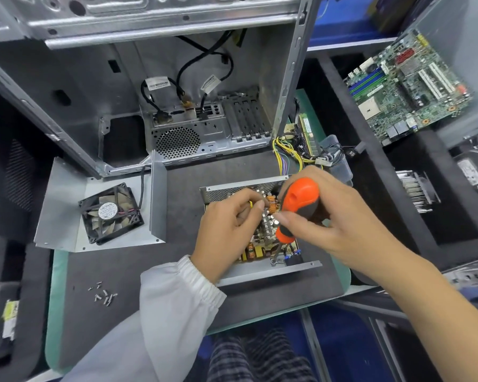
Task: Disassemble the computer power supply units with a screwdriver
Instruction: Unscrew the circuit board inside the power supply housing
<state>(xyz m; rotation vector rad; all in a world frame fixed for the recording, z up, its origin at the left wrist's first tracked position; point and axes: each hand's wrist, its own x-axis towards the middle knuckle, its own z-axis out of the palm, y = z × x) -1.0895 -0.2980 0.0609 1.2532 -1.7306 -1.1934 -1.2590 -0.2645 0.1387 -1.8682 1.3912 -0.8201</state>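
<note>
The opened power supply unit [260,232] lies on the dark mat [122,312] of the counter, a little toward four o'clock from the centre of view, its lid off and the coils and capacitors of its board exposed. The right hand [323,216] closes around the orange and black handle of the screwdriver [295,210], fingers and thumb curled about it, with the shaft running down to the unit's near corner at about five o'clock, where the tip meets a screw beside a small black part. The left hand [229,224], coming out of a white sleeve [177,312], rests on the unit's left side with its fingers curled inward, the fingertips pinching among the board's components; exactly what they pinch I cannot tell. At nine o'clock from the unit sits the removed metal cover [64,216] with a dusty black fan [111,213] on it. Loose screws [104,295] lie on the mat at seven o'clock. The empty computer case [149,92] stands at twelve o'clock, and a green motherboard [406,86] lies at two o'clock.
</note>
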